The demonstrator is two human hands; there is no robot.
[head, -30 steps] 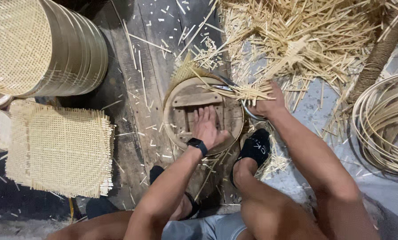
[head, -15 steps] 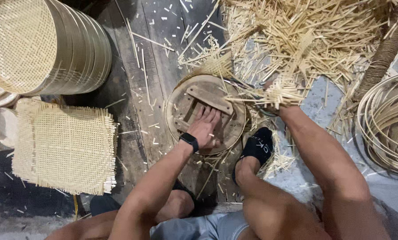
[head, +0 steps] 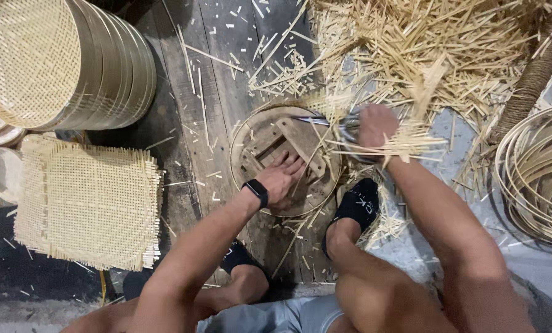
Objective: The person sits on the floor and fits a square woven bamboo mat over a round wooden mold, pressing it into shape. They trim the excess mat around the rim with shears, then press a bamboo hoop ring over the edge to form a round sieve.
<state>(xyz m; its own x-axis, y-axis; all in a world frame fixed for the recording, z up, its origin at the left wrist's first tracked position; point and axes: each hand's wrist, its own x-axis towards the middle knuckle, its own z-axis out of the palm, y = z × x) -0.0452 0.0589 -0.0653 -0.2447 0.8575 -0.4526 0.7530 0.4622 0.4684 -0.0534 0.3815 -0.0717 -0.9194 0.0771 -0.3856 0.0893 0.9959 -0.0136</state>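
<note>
- Bare arms, no sleeves.
- A black wristband watch (head: 257, 192) on the left wrist.
- Black socks (head: 357, 204) with pale lettering on both feet.
- Grey-blue shorts (head: 276, 316) at the near edge.

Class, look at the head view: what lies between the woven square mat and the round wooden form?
Between the mat and the form, the head view shows dark floor planks strewn with loose bamboo slivers.
</note>
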